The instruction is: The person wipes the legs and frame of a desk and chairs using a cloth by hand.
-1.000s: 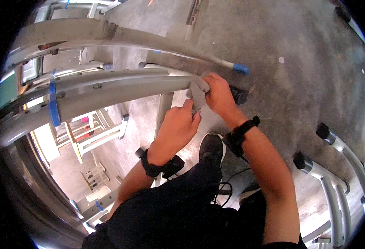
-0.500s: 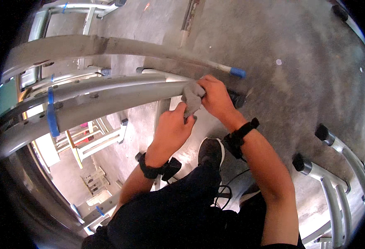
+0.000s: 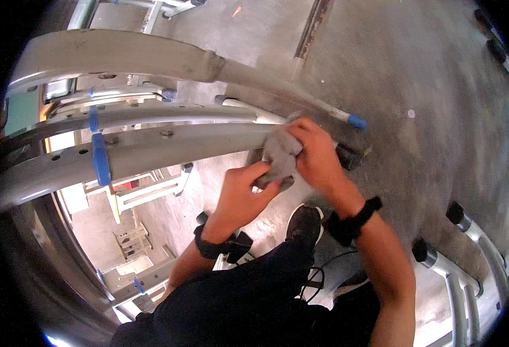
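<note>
Both hands grip a crumpled grey cloth [image 3: 281,151] near the end of a pale metal tube [image 3: 202,143]. My left hand [image 3: 241,194] pinches its lower edge between thumb and fingers. Higher up, my right hand [image 3: 319,151] is closed on the cloth's right side, over the tube's end. A blue band [image 3: 100,159] wraps the same tube farther left. Just behind it runs a second pale tube [image 3: 179,114], also with a blue band. The cloth hides the part of the tube beneath it.
A curved pale rail [image 3: 121,55] passes above the tubes and ends in a blue cap [image 3: 356,121]. Black-footed metal legs [image 3: 439,260] stand at the right on the grey concrete floor [image 3: 381,69]. My shoe [image 3: 305,224] is below my hands. More pale frames [image 3: 144,196] show at the left.
The tubes and my hands sit slightly farther right and lower in view. Both hands keep their hold on the cloth, which looks more spread out between them.
</note>
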`<state>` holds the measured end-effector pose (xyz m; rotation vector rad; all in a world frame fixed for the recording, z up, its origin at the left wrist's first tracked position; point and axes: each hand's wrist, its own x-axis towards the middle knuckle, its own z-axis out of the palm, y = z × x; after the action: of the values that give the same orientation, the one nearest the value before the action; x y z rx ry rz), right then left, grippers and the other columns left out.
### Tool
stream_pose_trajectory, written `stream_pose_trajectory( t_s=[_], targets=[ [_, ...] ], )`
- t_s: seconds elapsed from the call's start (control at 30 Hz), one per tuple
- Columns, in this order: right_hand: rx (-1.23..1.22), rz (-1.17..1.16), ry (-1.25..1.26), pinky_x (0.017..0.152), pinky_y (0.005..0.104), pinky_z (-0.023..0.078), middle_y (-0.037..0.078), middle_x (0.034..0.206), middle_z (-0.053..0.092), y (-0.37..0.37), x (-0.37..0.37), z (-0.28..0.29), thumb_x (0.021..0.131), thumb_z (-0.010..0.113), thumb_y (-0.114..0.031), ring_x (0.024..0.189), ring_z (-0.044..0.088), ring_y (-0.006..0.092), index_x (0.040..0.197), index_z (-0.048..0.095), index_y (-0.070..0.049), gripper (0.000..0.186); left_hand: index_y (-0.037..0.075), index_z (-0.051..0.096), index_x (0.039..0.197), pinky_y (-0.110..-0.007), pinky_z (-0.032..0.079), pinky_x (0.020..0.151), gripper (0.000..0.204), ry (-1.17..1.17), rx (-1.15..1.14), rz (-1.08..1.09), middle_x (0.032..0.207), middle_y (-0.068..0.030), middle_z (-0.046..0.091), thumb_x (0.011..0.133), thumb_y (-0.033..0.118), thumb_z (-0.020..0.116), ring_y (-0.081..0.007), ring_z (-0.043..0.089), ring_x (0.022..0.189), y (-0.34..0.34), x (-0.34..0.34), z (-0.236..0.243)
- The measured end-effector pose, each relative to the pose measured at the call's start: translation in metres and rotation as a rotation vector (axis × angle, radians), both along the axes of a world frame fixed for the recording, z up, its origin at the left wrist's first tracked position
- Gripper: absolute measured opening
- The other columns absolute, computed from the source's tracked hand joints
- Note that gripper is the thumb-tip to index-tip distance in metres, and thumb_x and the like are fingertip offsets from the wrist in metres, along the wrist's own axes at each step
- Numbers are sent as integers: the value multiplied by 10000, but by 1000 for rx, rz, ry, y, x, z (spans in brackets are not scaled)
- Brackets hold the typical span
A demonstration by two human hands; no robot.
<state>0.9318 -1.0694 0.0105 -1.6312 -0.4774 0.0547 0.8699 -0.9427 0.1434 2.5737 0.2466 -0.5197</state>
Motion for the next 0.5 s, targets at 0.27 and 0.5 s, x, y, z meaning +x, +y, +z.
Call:
stream_pose_trajectory(
  t_s=[0.27, 0.5],
  targets=[
    [443, -71, -223, 800, 355, 536, 148, 1063, 606, 28, 7, 140, 697, 708, -6, 935, 642, 305, 1154, 657, -32, 461, -33, 501, 1280, -347, 539, 806, 651, -1223, -229, 455, 1163, -146, 632, 730, 170, 783, -191, 639, 963, 35, -30, 19],
    [168, -86, 5, 820, 377, 526, 163, 1086, 613, 5, -13, 69, 696, 649, 67, 949, 633, 355, 1177, 639, -31, 491, -26, 635, 1066, -295, 536, 807, 283, -525, -87, 228, 1036, -83, 646, 784, -27, 661, -152, 632, 939, 42, -22, -1]
  ],
)
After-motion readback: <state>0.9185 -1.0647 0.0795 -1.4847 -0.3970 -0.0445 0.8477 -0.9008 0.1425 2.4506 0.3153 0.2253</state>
